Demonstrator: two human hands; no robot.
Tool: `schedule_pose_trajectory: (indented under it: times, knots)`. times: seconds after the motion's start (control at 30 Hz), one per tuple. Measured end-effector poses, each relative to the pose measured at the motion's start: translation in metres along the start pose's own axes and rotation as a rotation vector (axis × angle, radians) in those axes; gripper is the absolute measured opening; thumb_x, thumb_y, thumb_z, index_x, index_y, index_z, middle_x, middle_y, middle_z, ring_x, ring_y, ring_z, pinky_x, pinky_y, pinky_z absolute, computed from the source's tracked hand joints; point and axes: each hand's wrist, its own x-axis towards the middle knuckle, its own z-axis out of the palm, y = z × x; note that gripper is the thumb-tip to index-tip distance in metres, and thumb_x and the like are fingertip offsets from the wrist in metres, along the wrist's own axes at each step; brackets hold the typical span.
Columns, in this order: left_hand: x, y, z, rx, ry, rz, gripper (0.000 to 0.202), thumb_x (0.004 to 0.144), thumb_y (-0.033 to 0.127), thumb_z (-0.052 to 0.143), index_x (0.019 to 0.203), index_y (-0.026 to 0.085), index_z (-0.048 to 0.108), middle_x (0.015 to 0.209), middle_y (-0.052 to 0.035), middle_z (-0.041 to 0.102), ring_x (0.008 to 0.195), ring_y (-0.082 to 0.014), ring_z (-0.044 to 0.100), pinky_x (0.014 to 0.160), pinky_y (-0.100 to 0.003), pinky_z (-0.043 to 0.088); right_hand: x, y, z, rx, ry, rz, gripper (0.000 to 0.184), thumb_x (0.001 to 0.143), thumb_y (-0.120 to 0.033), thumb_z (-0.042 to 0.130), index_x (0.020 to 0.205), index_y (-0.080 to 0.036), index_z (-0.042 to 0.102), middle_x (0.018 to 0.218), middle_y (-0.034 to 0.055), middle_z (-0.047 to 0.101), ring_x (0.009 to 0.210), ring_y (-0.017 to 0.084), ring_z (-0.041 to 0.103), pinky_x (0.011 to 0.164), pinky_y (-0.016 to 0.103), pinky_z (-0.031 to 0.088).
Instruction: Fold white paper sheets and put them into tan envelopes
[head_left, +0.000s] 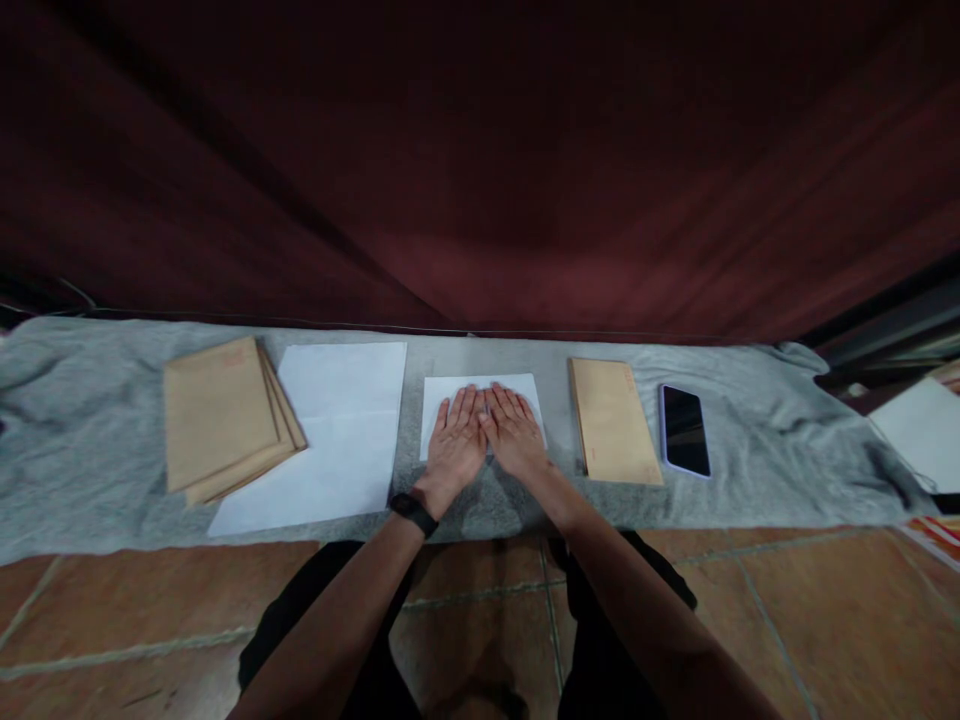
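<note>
A folded white sheet of paper point(480, 390) lies on the grey cloth point(90, 440) in the middle. Both my hands rest flat on it, side by side, fingers stretched forward. My left hand point(457, 440) has a black band at the wrist and covers the paper's left half. My right hand point(514, 430) covers the right half, its thumb edge touching the left hand. Neither hand grips anything.
A stack of white paper point(337, 430) lies left of my hands, with several brown envelopes point(221, 415) fanned beyond it. Right of my hands sits another brown envelope stack point(615, 420), then a black phone point(684, 430). A dark red curtain point(480, 170) hangs behind; tiled floor lies below.
</note>
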Motion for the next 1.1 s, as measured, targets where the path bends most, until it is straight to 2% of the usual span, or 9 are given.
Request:
schedule_pose_trajectory:
  times: [0.23,0.5,0.7,0.83,0.93,1.03,1.1]
  knots:
    - [0.000,-0.018,-0.002,0.006,0.037,-0.098,0.060,0.104,0.031,0.025,0.158,0.008,0.033,0.166,-0.0137,0.031,0.156,-0.0244,0.023,0.129,-0.046,0.016,-0.002,0.015,0.001,-0.067,0.075,0.003,0.056,0.108,-0.041,0.035,0.157,-0.015,0.039,0.165,0.0126,0.033,0.153,0.027,0.033,0.126,0.048,0.024]
    - [-0.003,-0.024,-0.003,0.011,0.054,-0.142,0.061,0.105,0.034,0.026,0.158,0.007,0.033,0.166,-0.0149,0.031,0.156,-0.0258,0.024,0.128,-0.046,0.017,-0.004,0.031,-0.004,-0.105,0.069,0.057,0.057,0.108,-0.043,0.036,0.158,-0.016,0.038,0.165,0.0118,0.033,0.151,0.028,0.036,0.125,0.048,0.023]
    - [-0.004,-0.029,-0.002,0.029,0.087,-0.196,0.062,0.104,0.035,0.027,0.158,0.005,0.033,0.165,-0.0176,0.032,0.155,-0.0290,0.027,0.127,-0.051,0.021,-0.007,0.037,-0.008,-0.121,0.091,0.089,0.059,0.108,-0.040,0.036,0.157,-0.009,0.039,0.163,0.0161,0.037,0.149,0.030,0.038,0.124,0.049,0.025]
    - [-0.001,-0.027,-0.004,0.033,0.113,-0.214,0.062,0.103,0.034,0.028,0.156,0.002,0.036,0.163,-0.0195,0.036,0.155,-0.0298,0.027,0.127,-0.052,0.019,-0.005,0.036,-0.012,-0.137,0.086,0.165,0.058,0.107,-0.035,0.036,0.154,-0.002,0.040,0.161,0.0207,0.039,0.149,0.030,0.038,0.124,0.049,0.025]
    - [0.005,-0.018,-0.008,0.007,0.105,-0.165,0.061,0.104,0.034,0.027,0.157,0.005,0.035,0.164,-0.0160,0.035,0.156,-0.0284,0.023,0.128,-0.051,0.017,-0.001,0.029,-0.014,-0.114,0.094,0.166,0.057,0.107,-0.033,0.035,0.155,-0.004,0.040,0.162,0.0189,0.036,0.151,0.030,0.036,0.124,0.051,0.025]
    - [0.013,-0.005,-0.009,-0.045,0.066,-0.058,0.059,0.104,0.031,0.026,0.158,0.011,0.035,0.166,-0.0095,0.034,0.157,-0.0258,0.021,0.128,-0.048,0.017,0.005,0.019,-0.013,-0.050,0.071,0.073,0.056,0.108,-0.035,0.030,0.157,-0.011,0.039,0.165,0.0123,0.034,0.152,0.028,0.034,0.125,0.049,0.025]
    - [0.017,0.000,-0.009,-0.061,0.037,-0.019,0.058,0.103,0.028,0.026,0.157,0.010,0.037,0.165,-0.0089,0.035,0.157,-0.0262,0.022,0.129,-0.048,0.017,0.009,0.013,-0.012,-0.014,0.030,0.015,0.055,0.108,-0.034,0.028,0.157,-0.012,0.040,0.165,0.0099,0.035,0.153,0.025,0.033,0.126,0.045,0.024]
